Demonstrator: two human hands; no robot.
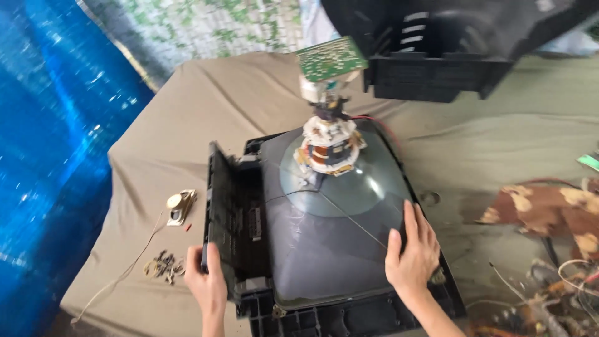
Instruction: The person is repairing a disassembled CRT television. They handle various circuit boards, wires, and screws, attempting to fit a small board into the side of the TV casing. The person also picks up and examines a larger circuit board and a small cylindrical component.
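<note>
- Your left hand [208, 288] holds the bottom of a black plastic side panel [232, 224], fingers wrapped around its edge; the panel stands upright against the left flank of the picture tube [331, 243].
- Your right hand [412, 249] lies flat and open on the right slope of the picture tube, holding nothing.
- The picture tube sits face down in its black front frame [349, 315], neck pointing up. A copper coil [329, 148] rings the neck, and a small green circuit board [330, 59] caps it.
- The step in hand looks like freeing the picture tube from its casing. The next move likely calls for steady pressure on the glass while the panel comes away, with care for the thin wire crossing the tube.
- Behind the picture tube, the black back shell [449, 50] lies apart.
- Left of the picture tube, a small speaker [179, 207] and loose screws [163, 265] rest on the cloth-covered surface [187, 118].
- Right of the picture tube lies a tangle of wires [561, 287]. Far left hangs a blue plastic sheet [50, 156].
</note>
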